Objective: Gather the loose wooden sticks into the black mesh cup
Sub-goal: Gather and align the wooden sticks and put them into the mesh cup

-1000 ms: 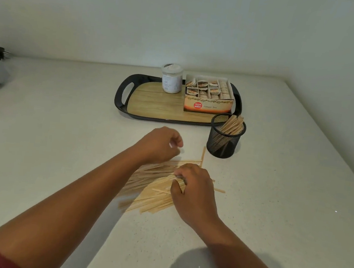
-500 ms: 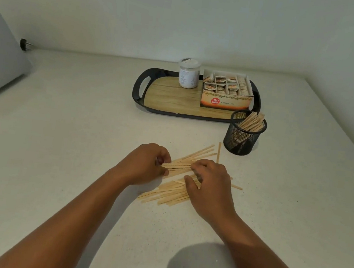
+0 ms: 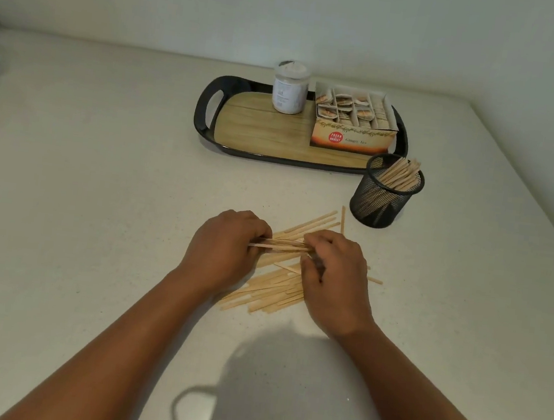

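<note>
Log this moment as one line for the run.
left hand + right hand: gripping stick bundle | loose sticks: on counter | mesh cup: partly filled

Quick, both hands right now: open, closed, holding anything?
Left hand: closed, holding one end of a small bundle of sticks.
Right hand: closed, pinching the other end of the same bundle.

Left hand [image 3: 221, 248] knuckles up, fingers curled around one end of a bundle of sticks [image 3: 282, 245], right hand [image 3: 333, 278] pinching the other end, forearms converging.
</note>
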`<state>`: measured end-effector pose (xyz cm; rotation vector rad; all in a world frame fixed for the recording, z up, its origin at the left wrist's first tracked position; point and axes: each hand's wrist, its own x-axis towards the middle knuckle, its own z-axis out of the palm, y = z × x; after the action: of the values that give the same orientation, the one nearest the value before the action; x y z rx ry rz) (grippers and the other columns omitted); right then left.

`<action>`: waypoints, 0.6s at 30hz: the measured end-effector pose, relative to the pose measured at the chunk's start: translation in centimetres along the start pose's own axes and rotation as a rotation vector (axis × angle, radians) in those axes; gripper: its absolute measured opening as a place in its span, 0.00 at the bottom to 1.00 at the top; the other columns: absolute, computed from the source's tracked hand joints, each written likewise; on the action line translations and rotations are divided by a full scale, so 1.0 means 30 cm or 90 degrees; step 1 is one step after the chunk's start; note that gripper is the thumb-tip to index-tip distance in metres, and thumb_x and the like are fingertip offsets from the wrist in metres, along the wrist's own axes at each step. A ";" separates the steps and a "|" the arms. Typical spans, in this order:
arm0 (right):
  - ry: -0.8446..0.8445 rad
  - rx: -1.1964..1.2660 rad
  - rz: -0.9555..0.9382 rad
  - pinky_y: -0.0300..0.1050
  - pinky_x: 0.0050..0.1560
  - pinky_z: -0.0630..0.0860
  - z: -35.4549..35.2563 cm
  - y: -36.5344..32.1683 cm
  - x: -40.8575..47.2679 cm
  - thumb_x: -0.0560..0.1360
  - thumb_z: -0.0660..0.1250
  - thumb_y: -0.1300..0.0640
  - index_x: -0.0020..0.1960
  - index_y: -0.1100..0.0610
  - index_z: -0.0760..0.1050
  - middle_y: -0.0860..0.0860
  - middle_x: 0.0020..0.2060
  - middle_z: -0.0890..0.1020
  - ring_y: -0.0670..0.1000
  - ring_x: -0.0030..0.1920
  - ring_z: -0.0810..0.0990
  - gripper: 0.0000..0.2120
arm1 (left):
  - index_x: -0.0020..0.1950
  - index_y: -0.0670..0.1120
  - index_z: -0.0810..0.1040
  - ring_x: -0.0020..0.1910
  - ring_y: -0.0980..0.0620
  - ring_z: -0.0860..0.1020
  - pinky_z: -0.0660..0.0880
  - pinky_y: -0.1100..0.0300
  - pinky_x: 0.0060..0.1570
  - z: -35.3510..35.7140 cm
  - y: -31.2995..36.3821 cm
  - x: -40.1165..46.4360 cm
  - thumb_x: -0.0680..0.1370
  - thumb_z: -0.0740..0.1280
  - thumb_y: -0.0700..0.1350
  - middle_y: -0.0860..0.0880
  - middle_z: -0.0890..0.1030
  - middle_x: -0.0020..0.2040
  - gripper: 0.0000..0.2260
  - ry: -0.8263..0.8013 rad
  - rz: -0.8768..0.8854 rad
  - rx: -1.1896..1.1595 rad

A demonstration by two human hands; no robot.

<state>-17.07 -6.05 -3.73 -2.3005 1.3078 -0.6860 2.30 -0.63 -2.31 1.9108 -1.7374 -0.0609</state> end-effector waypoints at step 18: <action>0.066 -0.127 -0.030 0.54 0.60 0.55 -0.022 -0.063 0.111 0.79 0.70 0.61 0.56 0.46 0.85 0.46 0.54 0.84 0.53 0.59 0.74 0.12 | 0.70 0.45 0.78 0.50 0.44 0.83 0.79 0.47 0.50 -0.022 0.011 -0.008 0.80 0.66 0.46 0.46 0.86 0.57 0.19 0.029 0.039 0.058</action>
<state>-14.74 -8.11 -1.43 -2.4900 1.4312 -0.7272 2.22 -0.18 -1.69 1.9063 -1.7945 0.0859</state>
